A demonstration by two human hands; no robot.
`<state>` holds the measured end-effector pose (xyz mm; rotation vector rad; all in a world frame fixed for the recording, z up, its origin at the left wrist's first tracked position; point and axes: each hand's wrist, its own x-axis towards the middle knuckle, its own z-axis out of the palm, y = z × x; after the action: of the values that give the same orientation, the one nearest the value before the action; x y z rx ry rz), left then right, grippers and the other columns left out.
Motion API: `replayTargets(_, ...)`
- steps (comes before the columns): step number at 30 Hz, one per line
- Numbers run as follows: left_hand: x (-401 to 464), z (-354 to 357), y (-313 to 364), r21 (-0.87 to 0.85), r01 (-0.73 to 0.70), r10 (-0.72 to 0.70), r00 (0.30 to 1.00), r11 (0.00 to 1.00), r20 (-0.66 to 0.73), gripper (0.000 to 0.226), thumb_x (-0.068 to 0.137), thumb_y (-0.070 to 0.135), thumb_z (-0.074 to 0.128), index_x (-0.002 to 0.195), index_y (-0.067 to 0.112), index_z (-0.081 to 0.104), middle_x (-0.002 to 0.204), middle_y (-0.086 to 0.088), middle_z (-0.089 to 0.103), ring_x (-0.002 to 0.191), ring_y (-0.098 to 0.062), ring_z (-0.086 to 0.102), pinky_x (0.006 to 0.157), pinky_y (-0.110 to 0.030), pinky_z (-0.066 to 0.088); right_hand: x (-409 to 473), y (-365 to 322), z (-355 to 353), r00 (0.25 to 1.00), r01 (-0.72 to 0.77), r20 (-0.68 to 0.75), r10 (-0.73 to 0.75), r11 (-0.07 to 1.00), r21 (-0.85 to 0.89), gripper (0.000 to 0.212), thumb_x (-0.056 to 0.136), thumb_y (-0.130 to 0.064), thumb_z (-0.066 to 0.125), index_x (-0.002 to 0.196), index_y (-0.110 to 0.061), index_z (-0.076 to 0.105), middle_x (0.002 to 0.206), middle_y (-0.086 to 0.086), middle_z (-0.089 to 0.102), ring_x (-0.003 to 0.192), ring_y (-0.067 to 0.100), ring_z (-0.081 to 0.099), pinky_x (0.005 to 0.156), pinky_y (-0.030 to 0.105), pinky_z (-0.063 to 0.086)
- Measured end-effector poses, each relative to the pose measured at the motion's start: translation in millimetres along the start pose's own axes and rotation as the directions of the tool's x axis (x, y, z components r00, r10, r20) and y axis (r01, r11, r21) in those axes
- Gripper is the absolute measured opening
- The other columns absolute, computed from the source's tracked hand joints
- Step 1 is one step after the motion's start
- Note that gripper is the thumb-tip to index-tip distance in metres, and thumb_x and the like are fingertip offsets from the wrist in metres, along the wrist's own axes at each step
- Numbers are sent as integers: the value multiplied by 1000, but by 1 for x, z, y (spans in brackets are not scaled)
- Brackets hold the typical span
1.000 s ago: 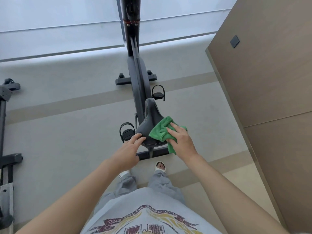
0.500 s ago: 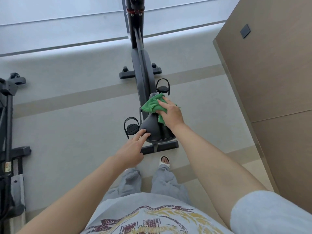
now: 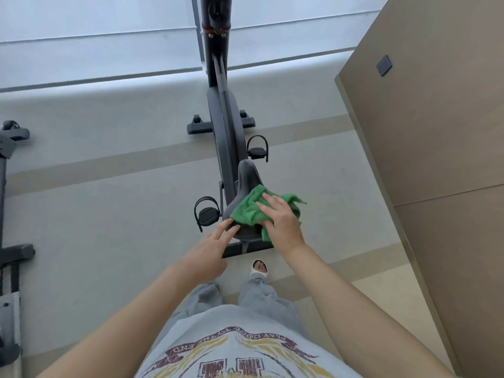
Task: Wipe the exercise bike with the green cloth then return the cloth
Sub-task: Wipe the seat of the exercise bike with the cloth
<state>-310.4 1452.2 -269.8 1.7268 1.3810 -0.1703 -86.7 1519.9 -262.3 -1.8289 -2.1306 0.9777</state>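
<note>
A black exercise bike (image 3: 225, 132) stands in front of me, seen from above. Its black saddle (image 3: 246, 175) points away from me. A crumpled green cloth (image 3: 249, 208) lies over the rear, wide part of the saddle. My right hand (image 3: 281, 216) presses flat on the cloth with straight, spread fingers. My left hand (image 3: 210, 246) reaches to the saddle's rear left edge, two straight fingers touching it.
A wooden panel wall (image 3: 436, 132) rises close on the right. Another black machine (image 3: 11, 203) stands at the far left. The bike's pedals (image 3: 207, 214) stick out on both sides. My sandalled foot (image 3: 259, 268) stands just behind the bike's rear base bar.
My right hand has drawn the cloth back from the saddle's nose to its wide rear part. My left hand stays at the saddle's rear left edge.
</note>
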Motion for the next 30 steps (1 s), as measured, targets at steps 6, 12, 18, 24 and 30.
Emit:
replayTargets(6,-1,-1,-1,20,2,-2,1000,1000,7,99,86,2,54,167,34,7,172,19,-10,153,-24,31,109,-29,39,85,-28,-15,996,-84,-22,90,979,187,50,97,-13,73,146,-16,62,164,2,46,150,23,46,125,34,31)
replayTargets(12,-4,0,2,19,12,-11,1000,1000,-8,97,89,5,53,167,37,6,172,21,-10,149,-25,37,105,-30,43,56,-10,-14,997,-79,7,79,984,159,52,95,-13,75,145,-18,63,163,2,48,150,22,45,127,30,27)
replayTargets(18,-16,-7,-14,-152,30,-58,981,988,-187,75,92,1,50,159,34,38,170,20,22,139,-17,51,96,-26,44,-29,5,19,989,88,-101,-104,985,-149,55,86,-6,82,139,-13,70,153,4,59,135,33,54,117,47,46)
replayTargets(24,-39,-12,-40,-244,124,-198,932,962,-305,65,95,4,51,151,36,46,162,24,35,106,-21,69,90,-38,55,-29,-11,46,943,307,-64,-325,930,-201,54,79,-10,89,131,-11,75,148,11,63,134,41,60,110,53,52)
replayTargets(30,-41,-27,-36,-255,135,-225,904,957,-364,61,96,5,53,151,31,48,161,20,38,120,-18,62,94,-37,52,36,-42,46,923,384,125,-364,884,-267,46,99,-29,70,142,-14,67,153,8,59,150,33,44,123,54,33)
